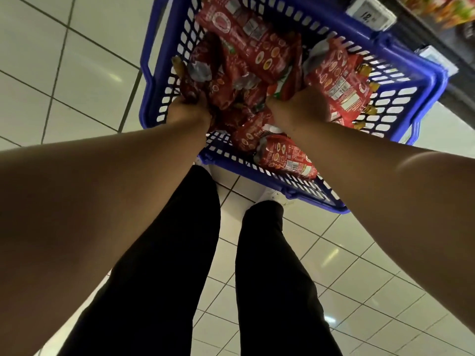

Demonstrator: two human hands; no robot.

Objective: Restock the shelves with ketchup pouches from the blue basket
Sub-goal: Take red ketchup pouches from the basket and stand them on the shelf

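You've got both hands down in the blue slotted plastic basket, which sits on the pale tiled floor right in front of your black-trousered legs. Your left hand has its grip clenched on a dark red ketchup pouch at the basket's left wall; the pouch pokes out just past your fingers. Your right hand is grabbing a red and green pouch near the middle, fingers curled under it so you can't see them. The rest of the red foil ketchup pouches are heaped loose all around both hands. A dark store shelf with white price tags runs along the top right, just beside the basket.
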